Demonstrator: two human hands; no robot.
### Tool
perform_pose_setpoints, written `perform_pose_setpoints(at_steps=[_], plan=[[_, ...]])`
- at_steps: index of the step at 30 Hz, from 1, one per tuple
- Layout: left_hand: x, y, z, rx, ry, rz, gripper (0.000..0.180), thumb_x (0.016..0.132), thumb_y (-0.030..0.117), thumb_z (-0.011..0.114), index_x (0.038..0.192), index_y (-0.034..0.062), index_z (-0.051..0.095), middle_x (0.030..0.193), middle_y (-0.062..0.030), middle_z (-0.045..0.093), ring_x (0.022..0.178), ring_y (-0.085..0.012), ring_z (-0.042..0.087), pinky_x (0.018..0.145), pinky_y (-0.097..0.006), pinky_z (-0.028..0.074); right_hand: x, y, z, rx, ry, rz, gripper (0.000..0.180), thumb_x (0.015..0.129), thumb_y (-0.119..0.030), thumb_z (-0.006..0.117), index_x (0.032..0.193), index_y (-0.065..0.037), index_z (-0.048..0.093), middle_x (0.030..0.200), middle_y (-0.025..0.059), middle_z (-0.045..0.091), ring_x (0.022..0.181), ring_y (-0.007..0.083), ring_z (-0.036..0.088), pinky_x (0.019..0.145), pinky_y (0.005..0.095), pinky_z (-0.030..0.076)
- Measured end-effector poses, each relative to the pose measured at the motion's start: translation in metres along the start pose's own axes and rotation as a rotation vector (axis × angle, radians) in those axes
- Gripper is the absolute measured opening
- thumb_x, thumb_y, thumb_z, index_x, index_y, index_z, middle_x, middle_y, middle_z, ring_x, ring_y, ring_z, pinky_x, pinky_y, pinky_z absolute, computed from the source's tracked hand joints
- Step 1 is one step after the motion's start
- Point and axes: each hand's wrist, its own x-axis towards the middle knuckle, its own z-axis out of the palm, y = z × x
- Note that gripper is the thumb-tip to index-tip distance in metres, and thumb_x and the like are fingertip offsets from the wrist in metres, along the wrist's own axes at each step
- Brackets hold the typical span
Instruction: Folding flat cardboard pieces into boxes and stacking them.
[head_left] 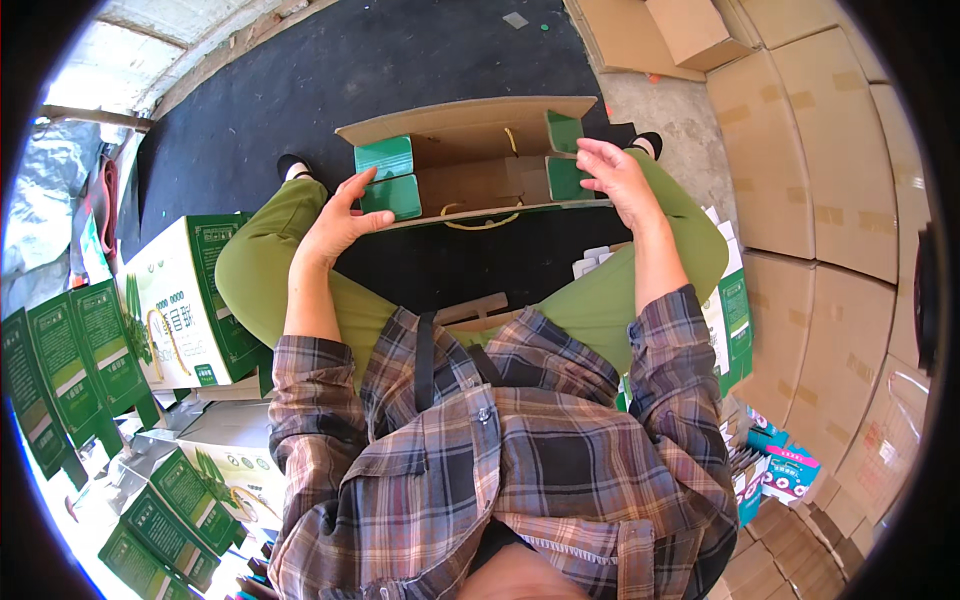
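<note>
A cardboard carton (pixel 478 165) rests across the seated person's knees, above green trousers (pixel 270 265), its top open toward the camera. Inside it is plain brown board; its small end flaps are green, and a yellow cord handle (pixel 483 222) hangs at the near wall. The left hand (pixel 335 225) grips the lower green flap (pixel 391 197) at the left end, thumb on its face, fingers curled behind. The right hand (pixel 617 178) lies half-open on the right end, fingertips pressing the green flap (pixel 567 178) there. Beyond lies dark matting (pixel 400 60); stacked brown boxes (pixel 830 160) stand to the right.
</note>
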Motion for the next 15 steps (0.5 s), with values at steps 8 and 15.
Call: perform_pose_setpoints(at_steps=[8, 15], plan=[[0.014, -0.021, 0.0, -0.043, 0.118, 0.092, 0.07, 0.076, 0.028, 0.076, 0.135, 0.0037, 0.046, 0.127, -0.0147, 0.055, 0.1, -0.0195, 0.059, 0.093, -0.03, 0.043, 0.017, 0.006, -0.004, 0.245, -0.007, 0.145, 0.06, 0.089, -0.04, 0.06, 0.13, 0.001, 0.046, 0.131, 0.0177, 0.05, 0.116, 0.0242, 0.053, 0.091, 0.0363, 0.046], [0.02, -0.016, 0.03, 0.766, 0.557, 0.236, 0.047, 0.07, 0.01, 0.073, 0.116, 0.0167, 0.062, 0.12, -0.0105, 0.052, 0.109, -0.0318, 0.049, 0.089, -0.039, 0.047, -0.001, 0.017, 0.023, -0.941, 0.173, -0.574, 0.06, 0.064, -0.023, 0.079, 0.119, -0.011, 0.059, 0.123, 0.0109, 0.056, 0.121, 0.0308, 0.044, 0.1, 0.0407, 0.039]])
